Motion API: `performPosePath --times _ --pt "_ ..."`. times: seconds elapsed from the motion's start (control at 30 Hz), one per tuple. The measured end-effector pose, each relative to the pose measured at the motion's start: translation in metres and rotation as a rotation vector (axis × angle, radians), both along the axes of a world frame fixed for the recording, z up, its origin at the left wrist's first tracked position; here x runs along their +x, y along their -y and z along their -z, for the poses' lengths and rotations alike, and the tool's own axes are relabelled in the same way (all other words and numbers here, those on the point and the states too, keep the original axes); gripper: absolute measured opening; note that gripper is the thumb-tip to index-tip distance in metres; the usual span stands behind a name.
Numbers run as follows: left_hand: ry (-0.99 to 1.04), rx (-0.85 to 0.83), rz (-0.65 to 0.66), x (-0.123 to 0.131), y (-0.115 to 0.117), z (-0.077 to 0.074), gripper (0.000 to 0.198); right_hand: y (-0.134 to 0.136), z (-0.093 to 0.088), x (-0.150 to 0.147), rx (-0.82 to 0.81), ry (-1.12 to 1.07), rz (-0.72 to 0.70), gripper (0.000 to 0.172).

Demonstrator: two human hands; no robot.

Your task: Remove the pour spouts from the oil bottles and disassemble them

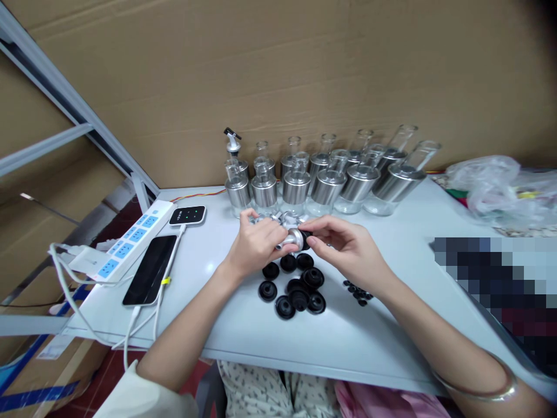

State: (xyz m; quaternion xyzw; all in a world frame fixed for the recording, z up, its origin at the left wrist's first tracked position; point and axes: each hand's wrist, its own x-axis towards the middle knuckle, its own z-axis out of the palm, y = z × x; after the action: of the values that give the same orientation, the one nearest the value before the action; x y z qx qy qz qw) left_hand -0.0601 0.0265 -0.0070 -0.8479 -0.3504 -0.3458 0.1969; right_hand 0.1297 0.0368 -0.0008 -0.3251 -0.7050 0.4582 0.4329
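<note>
A silver bottle pourer (295, 238) is gripped by its spout in my left hand (257, 247), the fingers closed around it. My right hand (346, 245) pinches a black rubber stopper (307, 240) at the pourer's wide end; the two parts meet there. More silver pourer parts (287, 218) lie just behind my hands, partly hidden by them. Several black rubber stoppers (300, 295) are spread and piled on the table in front of my hands. To the right, below my right wrist, sits a small heap of tiny black pieces (359, 293).
Two rows of glass bottles with metal sleeves (296, 187) stand at the back; one has a pourer (233, 141) fitted. On the left are a power strip (134, 238), a phone (150, 270), a small device (187, 215) and white cables. Plastic bags (500, 188) lie at right.
</note>
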Motion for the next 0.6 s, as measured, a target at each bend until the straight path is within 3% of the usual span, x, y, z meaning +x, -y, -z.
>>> performPosePath --times 0.6 --pt "0.001 -0.063 -0.03 -0.0022 0.0014 -0.0001 0.049 -0.0006 -0.0005 0.0004 0.016 -0.036 -0.008 0.015"
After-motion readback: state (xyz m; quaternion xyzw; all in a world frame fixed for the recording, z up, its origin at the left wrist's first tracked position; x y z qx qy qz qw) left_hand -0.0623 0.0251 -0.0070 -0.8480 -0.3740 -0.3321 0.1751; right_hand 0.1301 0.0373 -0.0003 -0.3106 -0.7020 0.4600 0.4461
